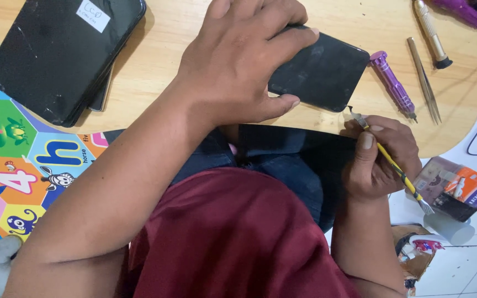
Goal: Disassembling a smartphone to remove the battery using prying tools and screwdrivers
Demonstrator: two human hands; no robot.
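Pressing down from above, your left hand (244, 60) pins a dark phone (327, 72) flat against the wooden tabletop (155, 60); the fingers curl over its far edge, the thumb lies along its near edge, and the grip is closed on it. The phone rests near the curved front edge of the tabletop, directly ahead of your lap, with its right half uncovered.

Your right hand (382, 160) sits just below that edge, closed in a pinch around a thin yellow-handled pry tool (390, 163). Thumb and forefinger clamp the shaft near its upper end. The upper tip points at the phone's near right corner; whether it touches cannot be told. The lower metal end juts out past the heel of the hand.

To the right of the phone lie 1 purple screwdriver (393, 83) and 1 pair of tweezers (425, 80), close to each other but apart from the phone. A gold-handled tool (433, 34) lies farther back. At the far left, a stack of black phones (62, 55) carries a white label on top. A colourful play mat (6, 165) covers the floor on the left, and a small orange box (459, 187) lies on the white tiles on the right.
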